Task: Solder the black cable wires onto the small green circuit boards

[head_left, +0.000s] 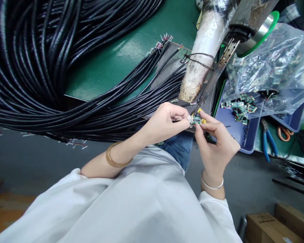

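A small circuit board (197, 119), just below the soldering iron (225, 58), looks light, stiff and fragile; edges suit handling. The right hand (215, 138) pinches it, grip closed; the left hand (164, 121) pinches a white piece (188, 118) alongside. Cables (111, 96) spread left of the iron, a tray (230, 127) right.

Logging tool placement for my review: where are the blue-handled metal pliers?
In the head view, the pliers lie at right, between the purple plastic tray beside the right hand and the orange looped handles.

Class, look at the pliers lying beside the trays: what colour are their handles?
The plier handles are blue; they show in the head view.
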Demonstrator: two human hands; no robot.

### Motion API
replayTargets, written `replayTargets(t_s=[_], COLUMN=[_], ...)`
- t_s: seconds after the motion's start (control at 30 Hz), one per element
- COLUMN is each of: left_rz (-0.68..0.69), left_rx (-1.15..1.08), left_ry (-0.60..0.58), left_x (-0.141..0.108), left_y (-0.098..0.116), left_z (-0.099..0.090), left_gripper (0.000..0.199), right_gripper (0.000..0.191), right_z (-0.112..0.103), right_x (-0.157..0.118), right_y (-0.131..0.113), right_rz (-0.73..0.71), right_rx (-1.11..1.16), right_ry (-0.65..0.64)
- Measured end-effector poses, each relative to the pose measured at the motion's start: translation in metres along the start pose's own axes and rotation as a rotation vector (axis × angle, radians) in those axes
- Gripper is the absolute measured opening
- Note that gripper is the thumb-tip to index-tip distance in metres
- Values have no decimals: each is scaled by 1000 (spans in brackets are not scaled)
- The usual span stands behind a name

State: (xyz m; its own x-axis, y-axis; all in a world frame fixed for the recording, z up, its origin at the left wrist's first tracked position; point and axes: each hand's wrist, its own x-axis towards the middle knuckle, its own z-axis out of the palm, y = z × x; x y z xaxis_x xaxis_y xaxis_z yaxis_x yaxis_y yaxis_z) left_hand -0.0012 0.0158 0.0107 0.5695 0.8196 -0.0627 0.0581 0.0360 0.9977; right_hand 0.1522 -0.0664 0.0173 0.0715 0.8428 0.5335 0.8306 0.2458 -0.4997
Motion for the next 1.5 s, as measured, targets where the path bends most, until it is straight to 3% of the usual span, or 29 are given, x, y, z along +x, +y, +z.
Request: replayTargets(t_s=[0.47, 1.17, 1.37, 1.5], left_rz=[16, 75, 43, 17], left_rx=[-1, 170, 156, 190], left_ry=[20, 50, 7, -34], left_x=[5, 1, 2, -1], left_y=[7, 15, 10, 5], left_z=[-2, -4, -7, -5], left_gripper=[24, 17, 16, 20], right_gripper=[13, 14, 15, 9], right_z=[1, 1, 3, 4], right_x=[6, 6, 2, 0], right_y=[1, -3, -4, 5], right_rz=[3, 5, -14, 88], right_rx=[61, 40, -11, 11], right_ry=[14, 31, 29, 45])
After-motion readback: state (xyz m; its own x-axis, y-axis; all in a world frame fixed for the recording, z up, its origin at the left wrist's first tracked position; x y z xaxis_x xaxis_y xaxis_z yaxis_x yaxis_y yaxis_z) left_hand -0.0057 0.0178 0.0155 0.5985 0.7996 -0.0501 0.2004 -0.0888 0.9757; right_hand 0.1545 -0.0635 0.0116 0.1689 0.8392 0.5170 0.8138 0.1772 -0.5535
